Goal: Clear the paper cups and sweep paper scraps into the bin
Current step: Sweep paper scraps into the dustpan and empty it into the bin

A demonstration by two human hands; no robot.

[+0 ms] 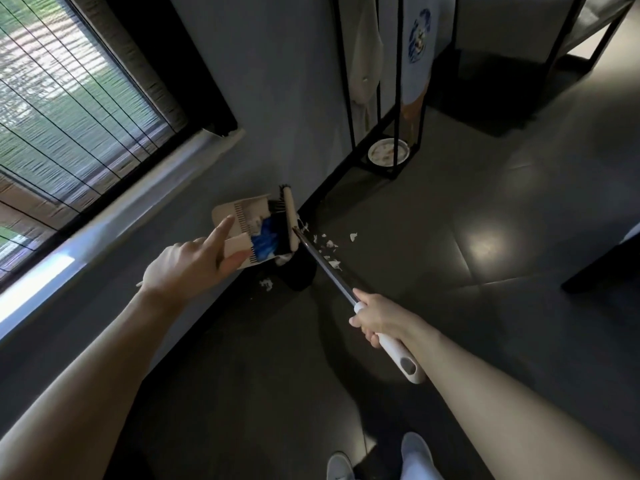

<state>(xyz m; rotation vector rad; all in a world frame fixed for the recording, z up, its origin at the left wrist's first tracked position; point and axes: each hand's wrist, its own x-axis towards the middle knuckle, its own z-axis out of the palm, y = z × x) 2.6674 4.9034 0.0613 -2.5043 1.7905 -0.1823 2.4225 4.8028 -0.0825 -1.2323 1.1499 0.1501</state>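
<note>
Dark floor (450,323): left hand (187,268) pinches the dustpan (242,210), right hand (377,318) grips the broom (290,216); the pan wants steep tipping over the likely bin (300,280) at its five o'clock.

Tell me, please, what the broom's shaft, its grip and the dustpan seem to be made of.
Shaft: probably metal, dark and glossy, with a bright streak. Grip: likely matte white plastic, moulded hang hole. Dustpan: seemingly cream plastic, moulded comb teeth.

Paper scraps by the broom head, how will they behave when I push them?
The scraps look small, thin and torn, so probably very light and apt to scatter or flutter rather than slide together. The floor is glossy, so they should skid easily, though flat ones may slip under the broom bristles.
</note>
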